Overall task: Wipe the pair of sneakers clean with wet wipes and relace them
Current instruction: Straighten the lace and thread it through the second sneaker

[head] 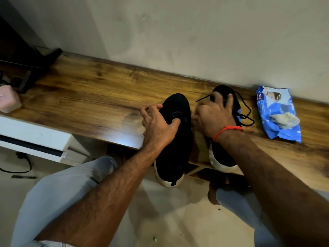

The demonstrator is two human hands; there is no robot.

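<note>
Two black sneakers with white soles lie on the wooden shelf [85, 97], heels hanging over its front edge. My left hand [156, 123] grips the left sneaker [175, 154], thumb tucked into its opening and fingers curled at its left side. My right hand [215, 116] curls over the top of the right sneaker [222, 157] and hides most of its upper. A loose black lace [247, 114] trails from under that hand, one end poking out to the left. A blue wet wipes pack [277, 114] lies at the right with a wipe sticking out.
A wall runs behind the shelf. At the far left stand a dark stand [26, 68] and a pink object [8, 100]. A white unit [35, 138] sits below the shelf, a cable [21, 166] lies on the floor, and my knees are under my arms.
</note>
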